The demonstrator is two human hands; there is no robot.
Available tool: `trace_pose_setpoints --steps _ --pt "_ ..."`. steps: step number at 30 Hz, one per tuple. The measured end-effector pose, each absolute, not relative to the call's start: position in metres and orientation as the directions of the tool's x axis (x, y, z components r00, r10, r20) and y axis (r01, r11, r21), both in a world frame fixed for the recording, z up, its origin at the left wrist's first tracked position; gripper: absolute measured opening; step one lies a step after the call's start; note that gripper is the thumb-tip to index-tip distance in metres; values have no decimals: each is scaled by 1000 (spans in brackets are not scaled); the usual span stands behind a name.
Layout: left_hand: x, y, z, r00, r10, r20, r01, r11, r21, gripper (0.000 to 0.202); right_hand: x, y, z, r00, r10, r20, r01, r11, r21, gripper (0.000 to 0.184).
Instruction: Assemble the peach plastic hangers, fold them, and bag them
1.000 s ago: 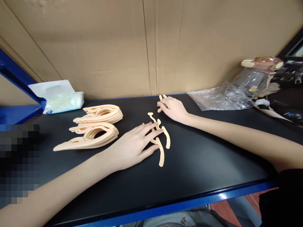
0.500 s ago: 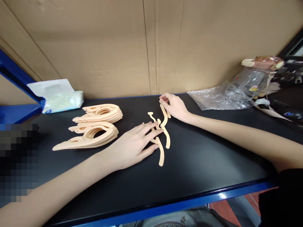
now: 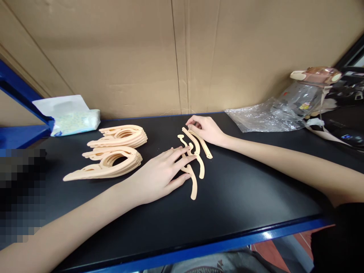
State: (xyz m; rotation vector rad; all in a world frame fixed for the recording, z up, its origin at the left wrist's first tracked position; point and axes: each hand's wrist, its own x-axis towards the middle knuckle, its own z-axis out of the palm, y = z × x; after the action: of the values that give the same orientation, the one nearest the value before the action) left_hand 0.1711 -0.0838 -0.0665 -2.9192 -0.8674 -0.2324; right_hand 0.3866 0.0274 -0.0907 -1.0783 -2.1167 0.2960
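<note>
My left hand (image 3: 160, 172) lies flat with fingers outstretched over beige folding hangers. One unfolded hanger (image 3: 193, 187) shows its curved arm beyond my thumb, its middle partly covered by the fingers. A second hanger (image 3: 201, 167) lies beside it, under or against my fingertips. At the far side, my right hand (image 3: 209, 131) has thumb and fingers pinched at the upper end of a beige hanger arm (image 3: 204, 146); the fingers hide that end. Left of my left hand are two piles of folded hangers, a near one (image 3: 125, 167) and a far one (image 3: 139, 138).
The black table (image 3: 241, 189) has a blue front edge and a cardboard wall (image 3: 127, 57) behind it. A packet (image 3: 76, 122) stands at the back left. To the right lie a clear plastic bag (image 3: 256, 115), a drinking bottle (image 3: 304, 94) and a dark bag (image 3: 341, 125).
My right hand has shifted a little left, and the hanger arm beside it now lies extended toward me, swung out from under the hand. My left hand stays in place.
</note>
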Motion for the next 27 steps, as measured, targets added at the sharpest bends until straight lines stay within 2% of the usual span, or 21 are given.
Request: trace_pose_setpoints --steps 4,9,11,15,18,21,25,27 --pt "171 -85 -65 829 532 175 544 -839 -28 46 385 21 -87 -462 740 488 565 670 -481 18" --pt "172 -85 -66 829 535 162 546 -837 -29 46 385 19 -85 -610 651 452 532 759 -375 24" --pt "172 -84 -67 830 534 164 546 -837 -36 46 386 20 -86 -632 638 440 517 770 -375 24" --pt "172 -84 -67 830 529 177 543 -839 -36 44 387 22 -88 -673 603 428 476 796 -374 39" --pt "171 -84 -67 831 529 175 541 -841 -28 43 387 22 -88 -692 573 438 447 817 -363 39" --pt "171 -83 -67 831 528 176 539 -842 -20 43 387 22 -87 -689 569 449 389 813 -434 30" --pt "171 -84 -67 842 510 176 519 -855 -2 40 388 22 -85 -647 623 440 360 758 -543 10" --pt "172 -84 -66 851 494 178 501 -865 7 38 388 22 -84 -630 644 434 370 740 -562 13"
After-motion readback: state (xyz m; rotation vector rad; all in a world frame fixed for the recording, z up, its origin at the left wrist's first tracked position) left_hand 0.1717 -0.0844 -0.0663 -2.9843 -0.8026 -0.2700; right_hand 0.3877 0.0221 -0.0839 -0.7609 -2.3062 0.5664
